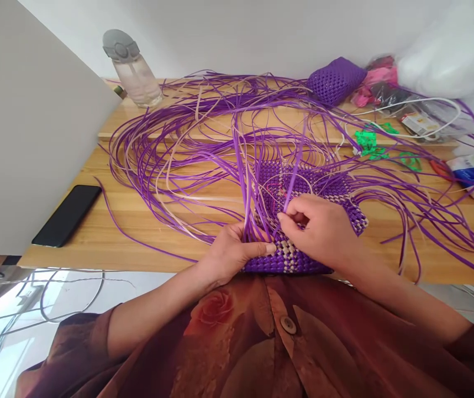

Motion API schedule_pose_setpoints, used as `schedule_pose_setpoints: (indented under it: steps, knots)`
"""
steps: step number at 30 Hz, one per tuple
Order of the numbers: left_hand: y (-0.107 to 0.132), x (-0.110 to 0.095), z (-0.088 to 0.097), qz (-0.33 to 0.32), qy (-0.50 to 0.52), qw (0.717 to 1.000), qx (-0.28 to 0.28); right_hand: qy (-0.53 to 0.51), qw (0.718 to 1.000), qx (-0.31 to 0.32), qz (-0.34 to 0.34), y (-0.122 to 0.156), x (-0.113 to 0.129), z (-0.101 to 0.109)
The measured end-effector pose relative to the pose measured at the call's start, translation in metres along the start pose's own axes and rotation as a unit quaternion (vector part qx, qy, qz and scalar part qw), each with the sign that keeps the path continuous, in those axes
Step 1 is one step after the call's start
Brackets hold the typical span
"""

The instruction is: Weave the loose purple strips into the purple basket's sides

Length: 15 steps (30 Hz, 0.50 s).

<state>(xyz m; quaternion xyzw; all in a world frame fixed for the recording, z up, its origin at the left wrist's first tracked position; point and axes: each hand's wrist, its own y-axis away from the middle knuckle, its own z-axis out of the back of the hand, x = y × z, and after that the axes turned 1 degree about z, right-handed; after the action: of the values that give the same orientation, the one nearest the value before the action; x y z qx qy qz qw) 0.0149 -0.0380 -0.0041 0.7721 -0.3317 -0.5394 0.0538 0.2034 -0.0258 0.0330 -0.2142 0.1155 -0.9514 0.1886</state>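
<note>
A half-woven basket [299,260] of purple and beige plastic strips lies at the table's front edge, close to my body. Long loose strips [137,160] fan out from it to the left, back and right. My left hand [237,249] grips the basket's near left wall, thumb flat on the weave and fingers behind it among upright strips. Thumb and forefinger of my right hand [315,226] pinch a purple strip [295,171] that rises above the weave. My right palm hides part of the basket's right side.
A black phone [68,215] lies at the left. Behind stand a clear water bottle [136,77] and a small purple woven piece [336,81] on a raised wooden ledge. Green scraps [367,143], plastic bags [423,124] and a white cable [454,105] are at the right.
</note>
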Motion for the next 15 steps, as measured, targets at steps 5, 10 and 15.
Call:
schedule_pose_setpoints:
  steps: [5, 10, 15]
  knots:
    - [-0.002, 0.000, -0.002, 0.005, -0.002, 1.000, -0.007, 0.030, 0.995, 0.004, 0.098, -0.003, -0.006, -0.009]
    - [-0.004, 0.002, 0.001, -0.006, 0.012, 0.999, 0.032, 0.017, 0.937, -0.086, 0.337, -0.009, -0.016, -0.010]
    - [-0.004, 0.001, 0.001, 0.011, -0.006, 1.000, 0.010, 0.086, 0.901, -0.091, 0.416, -0.017, -0.033, 0.025]
